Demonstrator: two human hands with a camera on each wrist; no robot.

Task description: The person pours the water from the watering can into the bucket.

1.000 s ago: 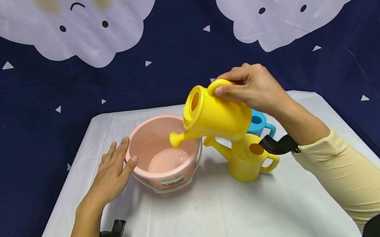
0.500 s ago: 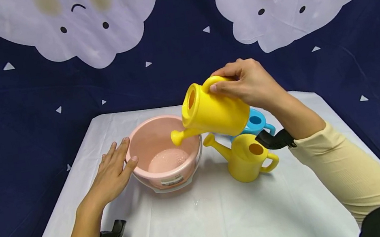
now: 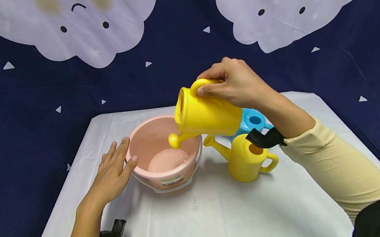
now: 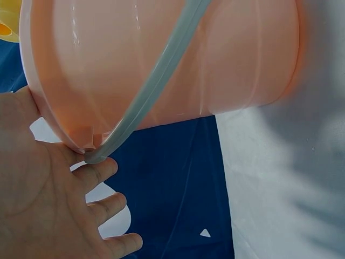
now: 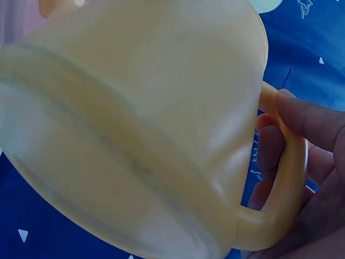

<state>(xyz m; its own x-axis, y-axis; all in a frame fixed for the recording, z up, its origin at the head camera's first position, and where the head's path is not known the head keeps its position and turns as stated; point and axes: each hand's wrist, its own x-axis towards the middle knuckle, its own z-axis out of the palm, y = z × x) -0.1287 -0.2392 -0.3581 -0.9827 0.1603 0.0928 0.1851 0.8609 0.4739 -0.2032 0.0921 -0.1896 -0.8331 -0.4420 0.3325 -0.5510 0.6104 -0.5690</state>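
My right hand [image 3: 234, 83] grips the handle of a yellow watering can [image 3: 207, 113], fingers curled through it in the right wrist view. The can is raised and tipped left, its spout over the inside of a pink bucket [image 3: 142, 142]. A shallow layer of water [image 3: 166, 160] lies on the bucket's bottom. My left hand [image 3: 111, 175] is spread against the bucket's left rim. In the left wrist view its straight fingers [image 4: 108, 208] touch the rim beside the grey bail handle [image 4: 156, 81].
A second yellow watering can [image 3: 244, 163] stands upright right of the bucket. Behind it is a blue watering can [image 3: 251, 119], partly hidden by the raised can. Small water drops [image 3: 199, 202] lie on the white tablecloth [image 3: 188, 233]. A dark blue cloud-print cloth [image 3: 183, 74] hangs behind.
My right hand has shifted left and slightly up, bringing the raised watering can further left and tipping it more. My left hand and the bucket have stayed in place.
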